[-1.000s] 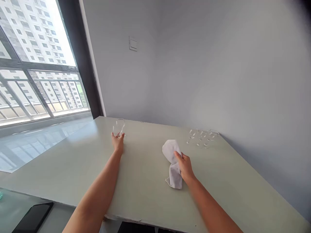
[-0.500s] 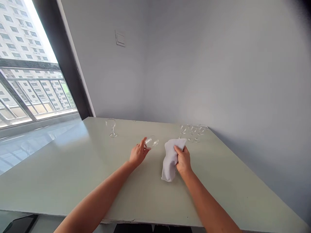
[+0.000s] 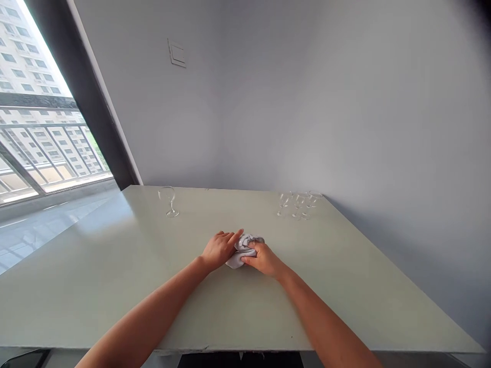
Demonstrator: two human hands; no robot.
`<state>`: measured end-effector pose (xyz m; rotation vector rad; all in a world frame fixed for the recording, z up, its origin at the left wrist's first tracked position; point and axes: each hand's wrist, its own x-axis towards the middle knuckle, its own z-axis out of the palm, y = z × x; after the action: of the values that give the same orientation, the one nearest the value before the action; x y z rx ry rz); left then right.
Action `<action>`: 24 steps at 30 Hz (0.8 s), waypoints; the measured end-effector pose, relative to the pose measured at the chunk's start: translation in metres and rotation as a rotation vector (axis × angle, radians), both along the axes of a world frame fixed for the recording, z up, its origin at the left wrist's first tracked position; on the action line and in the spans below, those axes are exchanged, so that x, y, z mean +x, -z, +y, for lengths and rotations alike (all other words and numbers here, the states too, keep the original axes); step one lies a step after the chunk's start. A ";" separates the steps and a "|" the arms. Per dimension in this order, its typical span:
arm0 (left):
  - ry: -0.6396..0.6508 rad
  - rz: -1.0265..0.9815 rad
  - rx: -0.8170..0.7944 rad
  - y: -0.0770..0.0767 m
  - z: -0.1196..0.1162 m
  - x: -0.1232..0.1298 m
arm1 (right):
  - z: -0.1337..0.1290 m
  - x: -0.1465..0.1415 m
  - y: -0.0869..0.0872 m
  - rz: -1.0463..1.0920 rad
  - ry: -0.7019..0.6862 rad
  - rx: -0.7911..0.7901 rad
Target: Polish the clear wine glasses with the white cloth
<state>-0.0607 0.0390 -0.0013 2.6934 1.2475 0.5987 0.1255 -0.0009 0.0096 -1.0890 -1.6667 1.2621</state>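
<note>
In the head view my left hand [image 3: 220, 249] is closed around a small stemmed glass [image 3: 241, 243], tipped toward my right hand and largely hidden by fingers and fabric. My right hand [image 3: 267, 259] grips a white cloth [image 3: 235, 261], bunched up at the mouth of this glass. Part of the cloth appears pushed into the bowl, and another fold hangs below between the hands. Both hands are close together, over the middle of the table.
On the pale green table [image 3: 115, 286], one stemmed glass [image 3: 169, 200] stands upright at the back left. Three more stemmed glasses [image 3: 284, 202] are grouped at the back right. Grey walls [image 3: 307, 102] border the far and right sides, with a window [image 3: 46, 133] at left.
My right hand has moved left, bringing the cloth to the glass, where it is now bunched up. My left hand has stayed near its place with the glass. The view has shifted slightly.
</note>
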 end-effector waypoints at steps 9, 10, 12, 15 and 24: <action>-0.052 -0.112 0.129 -0.020 -0.005 -0.005 | 0.008 0.005 -0.004 0.376 0.041 -0.269; -0.048 -0.147 0.077 -0.022 -0.006 -0.005 | 0.007 0.009 -0.008 0.347 0.005 -0.243; -0.056 -0.261 -0.088 -0.025 -0.007 -0.006 | 0.005 0.016 -0.016 0.238 -0.077 -0.156; 0.041 -0.382 -0.578 -0.029 -0.007 -0.010 | 0.000 0.024 -0.026 0.052 -0.214 -0.049; -0.092 -0.284 -0.121 -0.027 -0.013 0.005 | 0.010 0.015 -0.006 0.295 0.054 -0.243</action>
<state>-0.0552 0.0257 0.0260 2.3629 1.2888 0.8525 0.1407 0.0092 0.0152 -1.0224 -1.2811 1.5375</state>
